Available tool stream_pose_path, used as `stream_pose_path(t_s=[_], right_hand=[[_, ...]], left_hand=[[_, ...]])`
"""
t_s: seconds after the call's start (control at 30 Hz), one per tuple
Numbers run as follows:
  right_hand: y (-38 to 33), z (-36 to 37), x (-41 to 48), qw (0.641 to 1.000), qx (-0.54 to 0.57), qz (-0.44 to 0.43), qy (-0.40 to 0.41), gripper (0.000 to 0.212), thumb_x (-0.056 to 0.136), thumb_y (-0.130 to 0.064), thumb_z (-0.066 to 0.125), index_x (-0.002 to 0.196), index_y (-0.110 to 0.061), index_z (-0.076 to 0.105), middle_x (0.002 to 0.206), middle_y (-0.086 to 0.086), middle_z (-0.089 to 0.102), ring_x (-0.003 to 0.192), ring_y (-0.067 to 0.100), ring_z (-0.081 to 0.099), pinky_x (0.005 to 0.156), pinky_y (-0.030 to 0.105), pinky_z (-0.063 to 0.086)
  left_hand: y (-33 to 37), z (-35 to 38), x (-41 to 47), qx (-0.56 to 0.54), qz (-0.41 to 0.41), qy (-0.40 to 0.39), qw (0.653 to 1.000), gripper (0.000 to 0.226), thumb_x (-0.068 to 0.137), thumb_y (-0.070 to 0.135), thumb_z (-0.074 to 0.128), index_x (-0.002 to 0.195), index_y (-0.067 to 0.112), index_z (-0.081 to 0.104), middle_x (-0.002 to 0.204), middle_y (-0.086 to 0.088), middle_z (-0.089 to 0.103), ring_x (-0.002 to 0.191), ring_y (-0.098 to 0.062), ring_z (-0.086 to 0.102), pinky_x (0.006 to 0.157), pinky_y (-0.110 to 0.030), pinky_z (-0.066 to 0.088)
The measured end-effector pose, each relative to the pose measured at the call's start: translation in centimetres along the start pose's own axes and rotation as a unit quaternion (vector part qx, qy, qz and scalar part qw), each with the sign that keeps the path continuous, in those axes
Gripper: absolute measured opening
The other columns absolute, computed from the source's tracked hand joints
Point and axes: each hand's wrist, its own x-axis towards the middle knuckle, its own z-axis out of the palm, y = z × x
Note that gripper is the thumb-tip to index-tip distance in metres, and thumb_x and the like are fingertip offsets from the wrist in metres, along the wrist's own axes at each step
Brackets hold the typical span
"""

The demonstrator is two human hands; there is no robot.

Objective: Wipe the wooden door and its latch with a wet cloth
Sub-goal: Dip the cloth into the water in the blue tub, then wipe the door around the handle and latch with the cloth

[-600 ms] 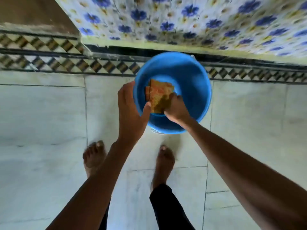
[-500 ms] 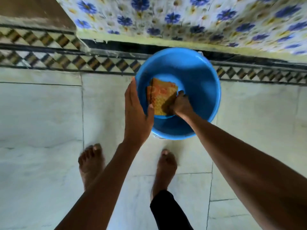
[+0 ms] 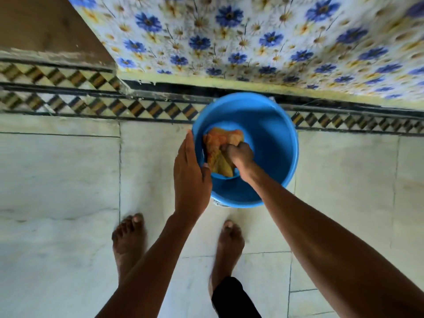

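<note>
A blue plastic bucket (image 3: 273, 134) stands on the floor against the base of a flowered wall. Inside it my right hand (image 3: 239, 156) is closed around an orange-yellow cloth (image 3: 218, 150), which is bunched and pressed down into the bucket. My left hand (image 3: 190, 175) rests flat against the bucket's left rim, fingers straight and together, thumb hooked over the edge. A brown wooden surface (image 3: 46, 26) shows at the top left; no latch is in view. I cannot tell whether there is water in the bucket.
Pale marble floor tiles (image 3: 59, 175) spread to the left and right of the bucket. A checkered tile border (image 3: 68, 97) runs along the wall base. Blue-flower wall tiles (image 3: 252, 37) rise behind the bucket. My bare feet (image 3: 130, 242) stand just short of it.
My right hand has pushed the cloth deeper into the bucket and crumpled it from a flat square into a bunch. The left hand stays on the rim.
</note>
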Motion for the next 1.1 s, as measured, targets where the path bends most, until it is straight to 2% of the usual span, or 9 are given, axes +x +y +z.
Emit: stream_pose_path(t_s=[0.07, 0.17, 0.33, 0.53, 0.63, 0.73, 0.8, 0.93, 1.1], right_hand=[[-1.9, -1.8, -4.6, 0.998, 0.007, -0.066, -0.001, 0.036, 0.081, -0.028, 0.06, 0.116, -0.019, 0.066, 0.111, 0.004, 0.071, 0.106, 0.024, 0.065, 0.086, 0.033, 0.052], [-4.2, -5.3, -11.0, 0.989, 0.059, -0.119, -0.066, 0.044, 0.073, -0.029, 0.061, 0.116, -0.032, 0.063, 0.11, -0.003, 0.073, 0.104, 0.017, 0.068, 0.094, 0.046, 0.053], [-13.9, -10.5, -26.7, 0.961, 0.231, -0.122, -0.095, 0.054, 0.071, -0.014, 0.06, 0.125, -0.009, 0.058, 0.109, 0.012, 0.068, 0.095, 0.028, 0.066, 0.081, 0.041, 0.055], [-29.8, -13.0, -50.7, 0.903, 0.342, -0.154, -0.208, 0.034, 0.09, 0.0, 0.054, 0.119, -0.015, 0.061, 0.099, 0.002, 0.075, 0.081, 0.014, 0.074, 0.065, 0.028, 0.06], [-36.0, -13.7, -62.3, 0.891, 0.358, -0.181, -0.213, 0.032, 0.091, -0.002, 0.055, 0.12, -0.015, 0.062, 0.098, -0.002, 0.076, 0.08, 0.012, 0.074, 0.067, 0.028, 0.061], [-41.0, -13.8, -72.4, 0.885, 0.364, -0.21, -0.2, 0.028, 0.091, -0.007, 0.058, 0.116, -0.018, 0.064, 0.097, -0.004, 0.076, 0.085, 0.014, 0.072, 0.074, 0.034, 0.06], [-43.7, -13.9, -76.8, 0.872, 0.383, -0.228, -0.203, 0.023, 0.091, -0.006, 0.058, 0.107, -0.02, 0.066, 0.095, -0.004, 0.076, 0.089, 0.016, 0.071, 0.082, 0.039, 0.057], [-48.1, -14.0, -82.2, 0.849, 0.404, -0.267, -0.212, 0.028, 0.092, -0.007, 0.058, 0.116, -0.02, 0.063, 0.116, 0.004, 0.07, 0.108, 0.023, 0.065, 0.092, 0.046, 0.053], [-52.9, -14.2, -84.9, 0.841, 0.399, -0.312, -0.191, 0.027, 0.094, -0.013, 0.059, 0.118, -0.025, 0.06, 0.109, -0.003, 0.069, 0.1, 0.018, 0.065, 0.072, 0.036, 0.056]], left_hand=[[2.0, -2.7, -0.1, 0.006, -0.007, -0.012, 1.0, 0.065, 0.092, 0.022, 0.047, 0.154, 0.01, 0.032, 0.145, -0.008, 0.049, 0.131, -0.023, 0.047, 0.109, -0.04, 0.041], [6.3, -8.7, -1.8, -0.044, -0.021, -0.029, 0.998, 0.045, 0.095, 0.03, 0.048, 0.137, 0.015, 0.054, 0.129, 0.009, 0.055, 0.121, -0.007, 0.049, 0.104, -0.024, 0.038], [17.3, -22.4, -3.6, -0.113, -0.026, 0.018, 0.993, 0.027, 0.098, 0.026, 0.054, 0.117, 0.015, 0.07, 0.117, 0.009, 0.07, 0.113, -0.008, 0.062, 0.102, -0.028, 0.047], [35.2, -45.8, -7.0, -0.187, 0.037, 0.091, 0.977, 0.02, 0.097, 0.011, 0.056, 0.109, 0.013, 0.072, 0.105, 0.002, 0.075, 0.098, -0.015, 0.07, 0.086, -0.028, 0.054], [42.6, -56.2, -9.4, -0.204, 0.055, 0.114, 0.971, 0.019, 0.1, 0.008, 0.057, 0.106, 0.02, 0.071, 0.097, 0.006, 0.075, 0.089, -0.011, 0.07, 0.077, -0.021, 0.053], [48.5, -65.6, -11.9, -0.234, 0.068, 0.14, 0.96, 0.02, 0.1, 0.009, 0.057, 0.105, 0.024, 0.071, 0.098, 0.008, 0.075, 0.093, -0.012, 0.07, 0.08, -0.022, 0.053], [51.3, -70.2, -12.7, -0.241, 0.082, 0.169, 0.952, 0.018, 0.1, 0.01, 0.058, 0.106, 0.02, 0.071, 0.099, 0.002, 0.075, 0.094, -0.017, 0.069, 0.084, -0.031, 0.054], [54.3, -76.1, -13.3, -0.26, 0.107, 0.216, 0.935, 0.017, 0.1, 0.01, 0.057, 0.106, 0.017, 0.072, 0.097, 0.0, 0.075, 0.093, -0.017, 0.07, 0.09, -0.042, 0.057], [56.9, -80.4, -10.5, -0.246, 0.14, 0.22, 0.934, 0.019, 0.1, 0.018, 0.059, 0.1, 0.033, 0.071, 0.097, 0.007, 0.075, 0.092, -0.012, 0.071, 0.091, -0.047, 0.057]])
